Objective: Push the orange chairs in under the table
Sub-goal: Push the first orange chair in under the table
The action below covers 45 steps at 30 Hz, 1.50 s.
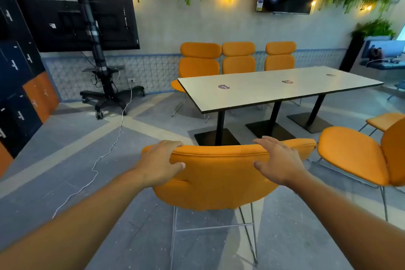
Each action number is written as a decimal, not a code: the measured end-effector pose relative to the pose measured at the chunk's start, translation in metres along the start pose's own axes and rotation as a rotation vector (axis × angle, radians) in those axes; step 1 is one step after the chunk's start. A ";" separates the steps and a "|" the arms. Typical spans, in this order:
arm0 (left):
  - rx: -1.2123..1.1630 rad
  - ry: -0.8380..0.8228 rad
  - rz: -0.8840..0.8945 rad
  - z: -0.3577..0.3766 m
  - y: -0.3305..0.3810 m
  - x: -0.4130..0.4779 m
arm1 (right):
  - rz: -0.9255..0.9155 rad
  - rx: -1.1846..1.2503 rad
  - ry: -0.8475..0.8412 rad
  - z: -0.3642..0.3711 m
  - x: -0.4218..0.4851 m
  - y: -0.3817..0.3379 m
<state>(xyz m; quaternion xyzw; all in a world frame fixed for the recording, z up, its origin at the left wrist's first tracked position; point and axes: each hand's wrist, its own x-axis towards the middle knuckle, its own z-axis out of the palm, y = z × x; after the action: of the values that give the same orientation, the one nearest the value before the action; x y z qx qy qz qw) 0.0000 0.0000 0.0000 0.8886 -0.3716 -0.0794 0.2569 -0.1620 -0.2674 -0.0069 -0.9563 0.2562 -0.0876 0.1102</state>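
**Q:** State of each hand?

**A:** My left hand (160, 164) grips the top edge of the nearest chair (219, 180), fingers curled over the far side of the backrest and thumb pressed on the near face. My right hand (278, 160) is spread. Its fingers lie fairly straight over the same edge, with the thumb at the near face. I cannot tell whether its palm bears on the padding.

**Q:** Why one hand toward each end?

**A:** Two separated contact points let me steer. I judge that a single central push would let the thin wire legs swing.

**Q:** Chair position?

**A:** It stands well apart from the table (263, 90), backrest toward me and seat hidden behind it. It is roughly in line with the left pedestal base (215, 138).

**Q:** Work remaining?

**A:** On this side, apparently all of it. The second chair (350, 155), to my right, also stands clear of the table and is turned askew. The three far chairs (237, 59) sit close against the opposite edge.

**Q:** Hazards?

**A:** The pedestal base may foul the chair legs. The white cable (105, 155) lies on the floor to my left, apart from the push path.
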 end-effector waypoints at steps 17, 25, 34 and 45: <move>0.576 0.010 0.213 0.047 -0.068 0.122 | 0.041 -0.349 -0.141 0.061 0.096 0.012; 0.504 0.186 0.420 0.045 -0.092 0.150 | 0.010 -0.370 -0.082 0.071 0.121 0.012; 0.461 0.080 0.366 0.035 -0.116 0.188 | -0.012 -0.286 0.032 0.084 0.144 0.002; 0.432 0.089 0.415 0.028 -0.127 0.234 | 0.162 -0.367 0.338 0.114 0.195 0.003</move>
<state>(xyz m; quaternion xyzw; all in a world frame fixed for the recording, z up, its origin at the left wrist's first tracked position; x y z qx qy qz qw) 0.2362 -0.1003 -0.0775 0.8304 -0.5417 0.0949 0.0889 0.0287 -0.3506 -0.0958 -0.9085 0.3582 -0.1890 -0.1025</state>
